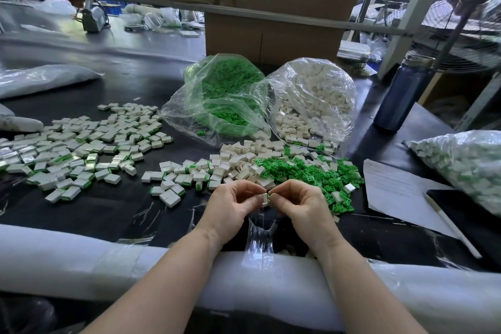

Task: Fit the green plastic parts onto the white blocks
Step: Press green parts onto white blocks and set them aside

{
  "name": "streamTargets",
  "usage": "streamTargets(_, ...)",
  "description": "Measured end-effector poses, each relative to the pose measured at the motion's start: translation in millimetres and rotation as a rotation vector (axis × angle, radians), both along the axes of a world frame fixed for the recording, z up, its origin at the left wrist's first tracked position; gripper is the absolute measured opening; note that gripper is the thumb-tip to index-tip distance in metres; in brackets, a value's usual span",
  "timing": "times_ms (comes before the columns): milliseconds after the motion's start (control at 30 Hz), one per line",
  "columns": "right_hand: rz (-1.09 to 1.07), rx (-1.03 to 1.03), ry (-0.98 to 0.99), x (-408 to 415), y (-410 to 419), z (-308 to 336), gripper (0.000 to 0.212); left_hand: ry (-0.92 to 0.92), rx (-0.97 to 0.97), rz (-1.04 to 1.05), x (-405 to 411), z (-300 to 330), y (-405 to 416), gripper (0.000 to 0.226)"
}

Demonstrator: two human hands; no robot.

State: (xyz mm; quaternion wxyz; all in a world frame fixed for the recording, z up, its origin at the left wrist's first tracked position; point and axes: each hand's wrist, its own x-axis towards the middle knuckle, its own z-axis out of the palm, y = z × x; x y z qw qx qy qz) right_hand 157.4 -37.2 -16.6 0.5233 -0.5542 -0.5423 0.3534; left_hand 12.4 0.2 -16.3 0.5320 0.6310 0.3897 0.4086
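Observation:
My left hand (233,205) pinches a small white block (264,198) above the near edge of the black table. My right hand (301,202) pinches a green plastic part (269,196) against the block's right side. Just beyond my hands lies a heap of loose white blocks (241,160), with a heap of loose green parts (306,171) to its right. Several white blocks with green parts fitted (81,149) are spread over the left of the table.
Two open clear bags stand at the back, one of green parts (222,95), one of white blocks (311,97). A dark blue bottle (401,95), a paper sheet (395,190), a pen (450,228) and a filled bag (466,168) sit right. White foam padding (81,260) lines the near edge.

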Motion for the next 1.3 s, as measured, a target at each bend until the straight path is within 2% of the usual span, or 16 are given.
streamTargets(633,0.058,-0.066,-0.062,2,-1,0,0.02,0.185,0.101,-0.073,1,-5,0,0.024)
streamTargets(833,0.006,-0.05,0.023,1,3,-2,0.015,0.173,0.153,-0.012,3,-7,1,0.018)
streamTargets(1000,-0.022,-0.067,0.089,3,3,-3,0.009,0.18,0.171,-0.036,4,-11,1,0.027)
streamTargets(1167,0.006,-0.077,0.207,3,1,-1,0.01,0.167,0.139,-0.018,4,-11,3,0.004)
streamTargets(1300,-0.008,-0.083,0.118,3,3,-3,0.009,0.163,0.103,-0.013,1,-10,5,0.008)
